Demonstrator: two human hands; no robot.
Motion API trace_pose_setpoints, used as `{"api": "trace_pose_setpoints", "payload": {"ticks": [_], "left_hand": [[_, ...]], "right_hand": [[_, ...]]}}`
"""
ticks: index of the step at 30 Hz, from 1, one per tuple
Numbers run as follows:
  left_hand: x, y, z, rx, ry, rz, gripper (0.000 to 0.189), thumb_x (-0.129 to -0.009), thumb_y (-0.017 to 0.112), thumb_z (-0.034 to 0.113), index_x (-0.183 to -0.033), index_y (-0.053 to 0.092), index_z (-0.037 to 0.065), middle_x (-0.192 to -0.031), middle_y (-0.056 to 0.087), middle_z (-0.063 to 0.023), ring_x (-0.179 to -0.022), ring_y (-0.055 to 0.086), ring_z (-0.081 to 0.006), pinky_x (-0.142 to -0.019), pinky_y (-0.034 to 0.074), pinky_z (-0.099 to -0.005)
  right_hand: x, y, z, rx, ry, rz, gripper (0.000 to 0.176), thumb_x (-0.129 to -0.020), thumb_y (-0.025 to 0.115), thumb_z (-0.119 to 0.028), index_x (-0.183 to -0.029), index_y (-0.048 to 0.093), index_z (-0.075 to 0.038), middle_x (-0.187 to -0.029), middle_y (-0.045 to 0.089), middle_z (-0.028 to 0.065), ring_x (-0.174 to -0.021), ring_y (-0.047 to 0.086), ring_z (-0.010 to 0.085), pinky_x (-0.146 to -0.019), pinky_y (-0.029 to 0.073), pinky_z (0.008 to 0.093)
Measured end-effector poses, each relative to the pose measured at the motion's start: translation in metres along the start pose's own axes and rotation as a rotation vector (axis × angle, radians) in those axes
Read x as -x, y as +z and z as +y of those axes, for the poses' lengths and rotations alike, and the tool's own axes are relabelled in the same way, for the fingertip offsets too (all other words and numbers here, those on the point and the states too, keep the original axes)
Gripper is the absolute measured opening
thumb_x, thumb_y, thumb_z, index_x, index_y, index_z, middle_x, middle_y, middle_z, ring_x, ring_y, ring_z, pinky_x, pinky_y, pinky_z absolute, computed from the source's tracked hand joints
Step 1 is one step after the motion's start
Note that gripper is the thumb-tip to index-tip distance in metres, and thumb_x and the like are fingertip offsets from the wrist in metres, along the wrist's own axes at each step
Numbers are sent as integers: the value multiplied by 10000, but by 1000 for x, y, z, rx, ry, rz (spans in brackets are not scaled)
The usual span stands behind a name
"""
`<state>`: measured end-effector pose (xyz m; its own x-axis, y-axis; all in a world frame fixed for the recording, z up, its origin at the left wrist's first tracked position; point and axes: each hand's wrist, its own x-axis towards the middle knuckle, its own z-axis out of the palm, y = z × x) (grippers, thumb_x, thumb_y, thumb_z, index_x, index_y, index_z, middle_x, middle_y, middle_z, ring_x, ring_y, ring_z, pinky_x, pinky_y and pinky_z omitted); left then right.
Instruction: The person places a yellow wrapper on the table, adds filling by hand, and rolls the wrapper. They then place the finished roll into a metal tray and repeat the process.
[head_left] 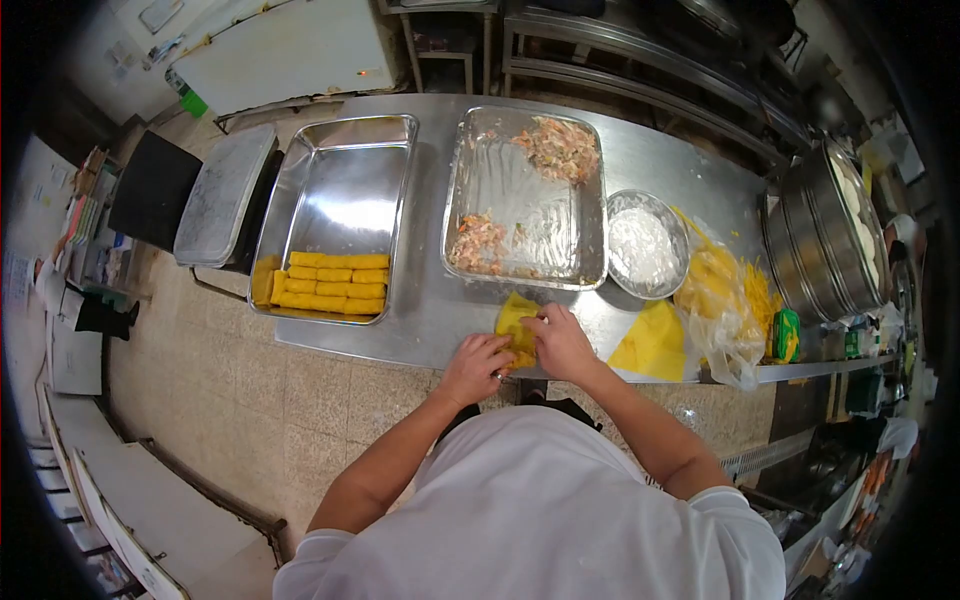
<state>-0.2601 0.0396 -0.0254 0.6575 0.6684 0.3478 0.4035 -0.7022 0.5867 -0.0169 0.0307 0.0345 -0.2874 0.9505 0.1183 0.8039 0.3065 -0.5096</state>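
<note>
At the table's front edge, a yellow wrapper sheet (516, 309) lies partly rolled between my hands. My left hand (477, 369) presses its fingers on the wrapper's left side and lower end. From the right, my right hand (560, 342) pinches the wrapper with bent fingers. Any filling inside the wrapper is hidden. Beyond my hands stands a steel tray (524, 282) with two heaps of shredded filling (558, 150). Flat yellow wrapper sheets (652, 342) lie right of my right hand, below a round bowl of white paste (646, 245).
Left on the steel table (420, 330) is a deep tray (350, 130) holding rows of yellow rolls (335, 283). At right are a plastic bag (728, 335) with yellow strips, a green packet (786, 335) and stacked round steamers (825, 235). A lidded bin (228, 195) stands left.
</note>
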Motion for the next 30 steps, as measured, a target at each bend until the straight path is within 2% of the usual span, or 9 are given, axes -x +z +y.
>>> {"api": "trace_pose_setpoints", "payload": {"ticks": [5,8,14,17,20,23,26,29,30], "left_hand": [[-3,-5,3,-28,13,14,293,-835,834,157,-1109,738,122,-1358,695,-109,-1284,614,-353,-1104,474,-515],[-2,-5,4,-16,-1,13,287,-835,834,156,-1102,735,117,-1339,696,-112,-1287,615,-353,-1102,472,-518],[-1,-6,5,-18,-10,22,297,-829,830,150,-1109,735,121,-1341,680,-103,-1295,614,-353,-1102,471,-511],[-4,-12,8,-2,-20,16,299,-830,825,143,-1117,738,129,-1350,673,-90,-1291,617,-349,-1101,472,-504],[-2,-7,4,3,18,-6,293,-836,816,134,-1119,739,127,-1335,685,-70,-1279,624,-328,-1090,477,-497],[-6,-10,4,-33,94,-8,292,-842,807,126,-1124,728,120,-1295,705,-48,-1252,634,-304,-1071,484,-493],[-3,-6,0,-19,81,-37,287,-859,799,135,-1132,716,113,-1243,727,-37,-1237,638,-292,-1068,481,-492],[-1,0,-6,12,44,-18,273,-883,790,151,-1141,711,111,-1214,735,-43,-1225,640,-294,-1077,471,-498],[-2,0,-5,29,6,-26,265,-891,786,158,-1140,711,107,-1202,736,-50,-1223,636,-303,-1079,465,-503]], "right_hand": [[-16,2,8,122,-119,-172,123,-849,739,-113,-952,804,-91,-1071,596,111,-1082,568,319,-907,458,440],[-18,3,6,71,-151,-117,79,-871,740,-147,-895,801,-103,-1057,585,106,-1076,565,311,-905,442,438],[-19,18,10,18,-175,-62,47,-860,774,-145,-868,779,-99,-1080,584,113,-1102,573,327,-915,458,455],[-18,21,2,62,15,116,34,-851,781,-120,-864,779,-88,-1031,619,116,-1051,616,343,-938,473,468],[-12,22,11,58,1,-67,47,-845,786,-119,-860,778,-75,-947,670,117,-974,659,354,-930,502,471],[-9,34,20,-43,-157,-52,62,-835,757,-91,-881,793,-70,-901,719,114,-927,681,354,-906,525,470],[-11,23,13,-65,-127,-188,147,-820,707,-37,-924,806,-67,-953,751,116,-958,683,360,-915,539,477],[-1,15,7,-207,-63,-189,271,-809,651,10,-1032,795,-42,-1010,760,142,-980,680,366,-964,526,472],[4,8,1,-190,-99,-161,282,-818,666,-8,-1075,778,-33,-1040,752,148,-1001,673,367,-973,524,470]]}}
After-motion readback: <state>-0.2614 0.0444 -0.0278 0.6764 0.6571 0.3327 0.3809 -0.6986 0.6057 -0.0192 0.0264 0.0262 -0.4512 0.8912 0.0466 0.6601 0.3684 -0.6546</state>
